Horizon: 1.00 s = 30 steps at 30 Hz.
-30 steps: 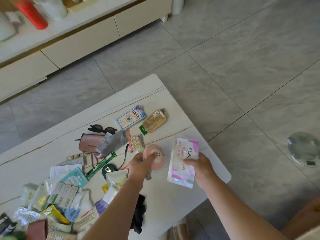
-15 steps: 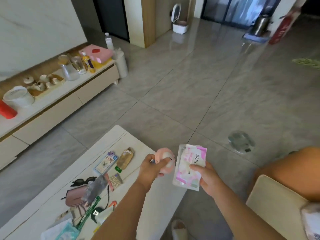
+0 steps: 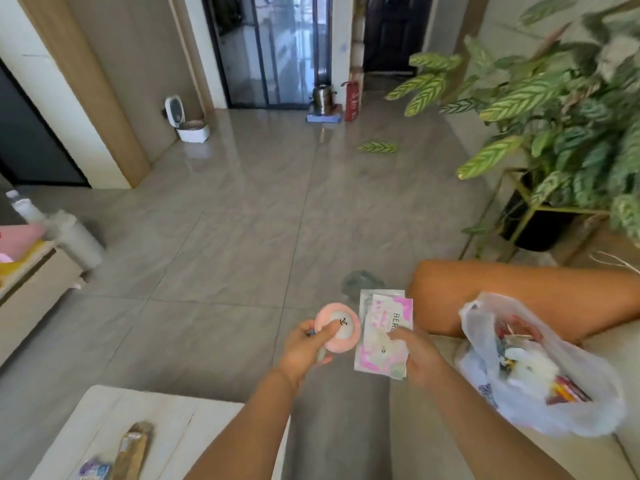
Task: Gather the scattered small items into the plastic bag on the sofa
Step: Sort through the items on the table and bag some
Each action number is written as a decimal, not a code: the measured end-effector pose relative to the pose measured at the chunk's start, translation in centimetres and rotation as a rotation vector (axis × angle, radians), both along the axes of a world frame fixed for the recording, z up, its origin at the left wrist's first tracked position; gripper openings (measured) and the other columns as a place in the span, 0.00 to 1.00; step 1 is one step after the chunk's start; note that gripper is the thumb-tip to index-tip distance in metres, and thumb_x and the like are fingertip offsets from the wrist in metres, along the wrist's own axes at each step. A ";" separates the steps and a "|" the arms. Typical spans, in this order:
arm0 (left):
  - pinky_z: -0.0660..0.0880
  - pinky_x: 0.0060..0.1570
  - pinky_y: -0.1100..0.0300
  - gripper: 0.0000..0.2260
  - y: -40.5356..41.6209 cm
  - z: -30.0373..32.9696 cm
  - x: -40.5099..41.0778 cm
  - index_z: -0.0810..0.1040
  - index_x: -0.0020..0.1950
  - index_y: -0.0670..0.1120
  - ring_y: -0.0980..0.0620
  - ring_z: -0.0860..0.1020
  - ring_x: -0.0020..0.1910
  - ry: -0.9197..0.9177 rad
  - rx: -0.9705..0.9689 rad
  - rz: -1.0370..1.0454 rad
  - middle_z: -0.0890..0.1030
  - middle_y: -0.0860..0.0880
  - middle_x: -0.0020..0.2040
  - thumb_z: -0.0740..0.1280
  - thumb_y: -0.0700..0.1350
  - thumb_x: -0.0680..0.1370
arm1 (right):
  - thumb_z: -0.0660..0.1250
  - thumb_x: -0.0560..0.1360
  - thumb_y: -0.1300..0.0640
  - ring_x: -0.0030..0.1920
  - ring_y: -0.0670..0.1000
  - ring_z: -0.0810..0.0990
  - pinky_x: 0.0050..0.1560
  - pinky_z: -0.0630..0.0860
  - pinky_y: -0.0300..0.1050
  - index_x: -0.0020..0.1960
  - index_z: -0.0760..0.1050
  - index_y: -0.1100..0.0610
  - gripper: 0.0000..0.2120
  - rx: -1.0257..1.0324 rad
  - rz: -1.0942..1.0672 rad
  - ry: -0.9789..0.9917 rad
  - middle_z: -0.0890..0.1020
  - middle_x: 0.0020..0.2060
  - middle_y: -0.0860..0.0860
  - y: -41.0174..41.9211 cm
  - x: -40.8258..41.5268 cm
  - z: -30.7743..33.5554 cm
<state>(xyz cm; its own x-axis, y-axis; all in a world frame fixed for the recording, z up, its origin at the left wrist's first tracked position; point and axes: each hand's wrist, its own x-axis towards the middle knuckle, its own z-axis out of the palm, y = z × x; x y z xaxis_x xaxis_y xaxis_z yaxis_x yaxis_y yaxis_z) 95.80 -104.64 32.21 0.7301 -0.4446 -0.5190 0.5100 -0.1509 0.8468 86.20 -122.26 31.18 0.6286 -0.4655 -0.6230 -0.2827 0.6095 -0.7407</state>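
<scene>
Bottom left of frame: corner of the white desk (image 3: 166,420), carrying a tan packet (image 3: 133,448) and a small blue-and-purple box (image 3: 92,470) at the lower edge. Lower centre: both forearms extended over the floor. Left hand (image 3: 304,348) curled around a round pink case (image 3: 337,327), thumb pressed on its pale centre. Right hand (image 3: 415,355) pinched a flat pink-and-white sachet (image 3: 382,336) by its lower right corner; sachet just beside the case, the two apart. Lower right: open translucent plastic bag (image 3: 540,368) lay on the pale sofa (image 3: 450,424), with small items inside, mostly blurred; red and white pieces discernible. Right of centre: a bare knee (image 3: 502,292) above the bag. Upper right: large potted plant (image 3: 561,109) in a black pot. Beyond: grey tiled floor (image 3: 242,220), one fallen leaf (image 3: 377,147), glass door (image 3: 277,46) at top centre.
</scene>
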 end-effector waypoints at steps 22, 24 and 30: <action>0.65 0.23 0.66 0.15 -37.4 -6.8 -11.1 0.77 0.60 0.39 0.43 0.78 0.45 -0.121 0.292 -0.775 0.79 0.32 0.55 0.65 0.47 0.78 | 0.61 0.75 0.68 0.44 0.59 0.75 0.27 0.70 0.41 0.62 0.69 0.70 0.16 0.088 -0.829 0.427 0.75 0.50 0.65 -23.5 -19.6 -10.5; 0.66 0.25 0.65 0.17 -39.9 -8.2 -11.0 0.76 0.62 0.39 0.46 0.76 0.44 -0.167 0.329 -0.859 0.79 0.35 0.56 0.65 0.48 0.78 | 0.61 0.76 0.67 0.45 0.59 0.74 0.21 0.69 0.39 0.63 0.68 0.68 0.16 0.141 -0.868 0.453 0.74 0.52 0.65 -24.4 -19.5 -11.7; 0.74 0.46 0.56 0.08 -45.6 -12.6 -9.7 0.76 0.48 0.48 0.52 0.74 0.42 -0.243 0.447 -1.010 0.77 0.48 0.44 0.68 0.51 0.74 | 0.62 0.74 0.68 0.31 0.54 0.70 0.24 0.66 0.41 0.57 0.71 0.70 0.12 0.245 -0.904 0.533 0.73 0.38 0.60 -27.4 -17.7 -15.5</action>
